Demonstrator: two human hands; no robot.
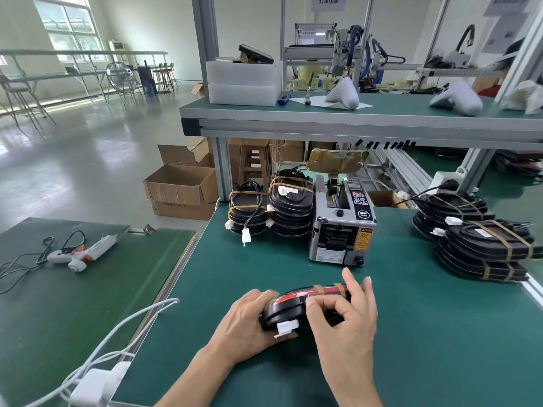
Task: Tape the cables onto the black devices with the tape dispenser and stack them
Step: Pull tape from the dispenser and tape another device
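Here, low at six o'clock on the green table (411, 333), both hands hold one black device (286, 308) tipped on its edge. The left hand (246, 324) cups its left end beside a white plug (286, 327); the right hand (345, 311) curls over its right side, two fingers straight. The tape dispenser (342, 223) stands at twelve o'clock, taped stacks (291, 205) at eleven and more stacks (482, 249) at two.
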